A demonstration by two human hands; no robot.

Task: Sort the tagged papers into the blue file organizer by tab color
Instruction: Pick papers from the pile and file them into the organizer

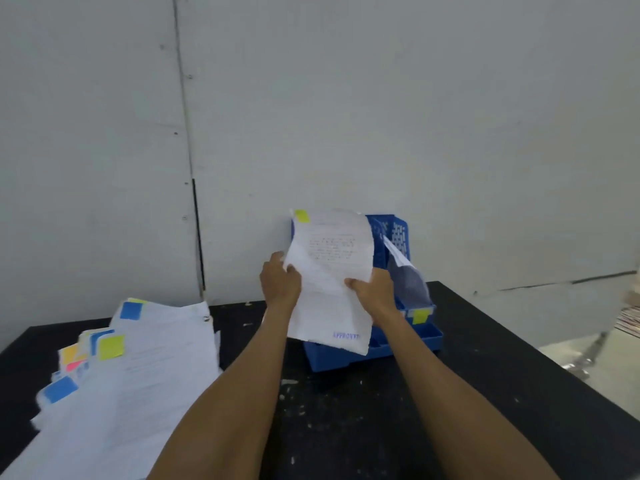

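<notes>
Both hands hold a sheet (329, 282) upright in front of the blue file organizer (398, 230), hiding most of the organizer's left side. The left hand (280, 284) grips the sheet's left edge with its fingers curled onto the paper. The right hand (375, 289) clamps the right edge, thumb on the front face and fingers behind. A yellow tab (301, 215) sticks to the sheet's top left corner, and a blue "APPROVED" stamp (346, 336) marks its lower end. The organizer stands on a black table (467, 393) against a pale wall (381, 116). Another paper (398, 252) leans in the organizer's right-hand slot, and a yellow label (420, 316) sits on the front rim below it. Well to the organizer's left lies a loose pile of tagged papers (156, 358) showing blue, yellow and orange tabs, and what looks like a pink one, though it is blurred.
</notes>
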